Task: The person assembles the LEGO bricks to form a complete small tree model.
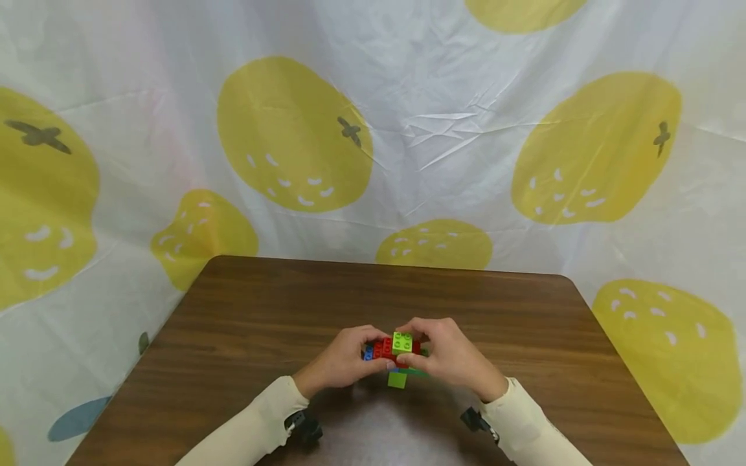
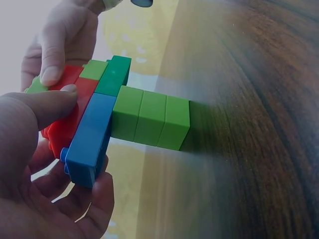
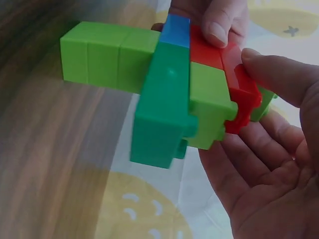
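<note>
Both hands hold one toy-brick structure. Its stem of stacked lime bricks stands on the tabletop. Across the stem lie a blue brick and a dark green brick, end to end. Above these come red bricks and a lime brick, with another lime brick at the very top. My left hand grips the left side, thumb on the red brick and fingers around the far side. From the right, my right hand pinches the upper red and top lime bricks between thumb and fingers.
The brown wood-grain table reaches back to a white curtain printed with yellow fruit. Small black cameras are strapped at both wrists, below the cream sleeves.
</note>
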Action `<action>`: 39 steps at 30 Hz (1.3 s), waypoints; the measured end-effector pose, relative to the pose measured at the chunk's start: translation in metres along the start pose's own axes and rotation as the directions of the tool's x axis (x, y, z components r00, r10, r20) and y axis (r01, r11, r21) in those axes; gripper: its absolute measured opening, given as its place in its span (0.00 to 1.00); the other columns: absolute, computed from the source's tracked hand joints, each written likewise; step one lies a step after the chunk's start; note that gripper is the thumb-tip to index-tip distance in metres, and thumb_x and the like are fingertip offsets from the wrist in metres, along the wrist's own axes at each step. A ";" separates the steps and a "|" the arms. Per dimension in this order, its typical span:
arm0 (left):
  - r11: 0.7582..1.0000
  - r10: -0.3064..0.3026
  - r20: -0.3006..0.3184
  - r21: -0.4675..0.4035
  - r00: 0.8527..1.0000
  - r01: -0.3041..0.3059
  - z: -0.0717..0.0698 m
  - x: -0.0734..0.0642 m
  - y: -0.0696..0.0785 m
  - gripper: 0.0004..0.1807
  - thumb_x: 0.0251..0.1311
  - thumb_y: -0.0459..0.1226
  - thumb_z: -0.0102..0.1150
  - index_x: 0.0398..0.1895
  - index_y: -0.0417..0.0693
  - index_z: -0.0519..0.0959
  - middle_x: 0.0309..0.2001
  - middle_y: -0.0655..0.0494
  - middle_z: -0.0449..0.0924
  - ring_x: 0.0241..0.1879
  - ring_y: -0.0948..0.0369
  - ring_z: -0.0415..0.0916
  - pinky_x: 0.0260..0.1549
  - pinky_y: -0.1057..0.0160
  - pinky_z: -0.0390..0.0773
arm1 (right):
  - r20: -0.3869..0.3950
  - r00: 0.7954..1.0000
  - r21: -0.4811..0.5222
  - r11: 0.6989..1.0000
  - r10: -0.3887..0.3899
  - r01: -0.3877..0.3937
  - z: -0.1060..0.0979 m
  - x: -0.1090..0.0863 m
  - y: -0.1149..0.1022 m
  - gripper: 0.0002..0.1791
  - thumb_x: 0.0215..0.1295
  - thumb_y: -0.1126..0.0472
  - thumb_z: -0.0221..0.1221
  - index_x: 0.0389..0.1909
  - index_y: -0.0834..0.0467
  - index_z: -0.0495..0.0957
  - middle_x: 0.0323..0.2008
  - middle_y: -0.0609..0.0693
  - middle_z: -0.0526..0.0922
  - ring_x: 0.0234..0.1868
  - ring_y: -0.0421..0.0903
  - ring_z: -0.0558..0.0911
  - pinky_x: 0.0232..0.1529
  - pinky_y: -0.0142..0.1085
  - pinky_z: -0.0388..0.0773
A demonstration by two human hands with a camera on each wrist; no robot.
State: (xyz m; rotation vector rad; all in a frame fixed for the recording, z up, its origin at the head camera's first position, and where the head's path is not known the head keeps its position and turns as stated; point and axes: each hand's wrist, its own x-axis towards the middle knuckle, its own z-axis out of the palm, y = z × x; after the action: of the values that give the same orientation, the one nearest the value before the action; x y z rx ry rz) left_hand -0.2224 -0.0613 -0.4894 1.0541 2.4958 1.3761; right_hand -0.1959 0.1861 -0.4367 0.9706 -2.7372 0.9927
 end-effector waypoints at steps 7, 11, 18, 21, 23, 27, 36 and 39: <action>1.000 0.009 0.001 0.004 1.000 -0.009 0.003 -0.001 -0.001 0.21 0.66 0.48 0.73 0.58 0.48 0.84 0.45 0.58 0.85 0.38 0.69 0.78 0.38 0.68 0.82 | -0.141 0.989 0.045 0.998 -0.044 0.051 0.021 -0.013 0.010 0.22 0.65 0.53 0.74 0.58 0.54 0.84 0.44 0.43 0.90 0.39 0.32 0.86 0.41 0.33 0.87; 1.000 -0.003 0.006 0.005 1.000 0.003 0.004 -0.001 0.000 0.23 0.66 0.49 0.73 0.59 0.50 0.84 0.46 0.60 0.85 0.39 0.69 0.79 0.39 0.69 0.82 | -0.221 0.971 0.054 0.992 -0.095 0.110 0.030 -0.021 0.016 0.24 0.68 0.56 0.72 0.63 0.55 0.82 0.52 0.49 0.90 0.42 0.34 0.87 0.42 0.34 0.88; 1.000 -0.019 -0.017 0.009 1.000 0.019 0.003 -0.002 0.001 0.25 0.65 0.51 0.73 0.60 0.49 0.83 0.48 0.60 0.85 0.42 0.68 0.80 0.42 0.68 0.83 | -0.233 0.970 0.107 0.989 -0.075 0.102 0.033 -0.027 0.027 0.24 0.70 0.59 0.70 0.66 0.56 0.80 0.52 0.50 0.90 0.44 0.39 0.88 0.43 0.39 0.88; 1.000 -0.018 -0.035 0.001 0.999 0.018 0.002 -0.003 0.001 0.25 0.64 0.50 0.74 0.60 0.50 0.83 0.49 0.61 0.86 0.44 0.67 0.81 0.46 0.66 0.84 | -0.238 0.969 0.113 0.989 -0.069 0.098 0.030 -0.030 0.030 0.24 0.69 0.61 0.71 0.64 0.58 0.80 0.51 0.50 0.90 0.44 0.40 0.88 0.42 0.40 0.88; 1.000 -0.011 -0.040 -0.006 0.999 0.011 0.001 -0.004 0.000 0.25 0.64 0.50 0.74 0.60 0.50 0.83 0.49 0.62 0.86 0.46 0.67 0.82 0.48 0.66 0.84 | -0.241 0.968 0.112 0.988 -0.073 0.103 0.028 -0.033 0.031 0.25 0.68 0.61 0.72 0.64 0.59 0.81 0.51 0.50 0.90 0.44 0.41 0.89 0.42 0.41 0.89; 1.000 -0.002 -0.041 -0.022 0.999 0.001 0.000 -0.008 -0.002 0.25 0.64 0.47 0.75 0.61 0.51 0.82 0.51 0.61 0.86 0.48 0.64 0.82 0.48 0.66 0.85 | -0.245 0.966 0.096 0.989 -0.083 0.110 0.026 -0.038 0.034 0.25 0.66 0.62 0.73 0.63 0.56 0.81 0.52 0.50 0.90 0.44 0.42 0.89 0.43 0.44 0.89; 0.999 0.001 -0.068 -0.036 0.998 -0.003 -0.003 -0.018 -0.001 0.29 0.58 0.41 0.80 0.63 0.51 0.81 0.52 0.59 0.84 0.51 0.60 0.83 0.52 0.56 0.87 | -0.194 0.979 0.103 0.991 -0.064 0.085 0.025 -0.046 0.041 0.31 0.60 0.64 0.77 0.65 0.54 0.80 0.50 0.47 0.89 0.44 0.42 0.88 0.44 0.48 0.89; 0.999 0.004 -0.062 -0.041 0.998 -0.007 -0.003 -0.019 -0.002 0.29 0.59 0.38 0.79 0.64 0.50 0.81 0.52 0.58 0.83 0.51 0.59 0.84 0.51 0.56 0.87 | -0.178 0.982 0.117 0.990 -0.060 0.082 0.026 -0.047 0.042 0.32 0.60 0.65 0.77 0.66 0.55 0.79 0.50 0.48 0.88 0.45 0.43 0.88 0.44 0.48 0.89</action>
State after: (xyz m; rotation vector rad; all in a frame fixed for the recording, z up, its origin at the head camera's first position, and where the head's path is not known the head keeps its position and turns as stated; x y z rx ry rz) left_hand -0.2104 -0.0754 -0.4933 1.0262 2.4975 1.4778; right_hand -0.1789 0.2209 -0.4927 0.9419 -2.5074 1.1867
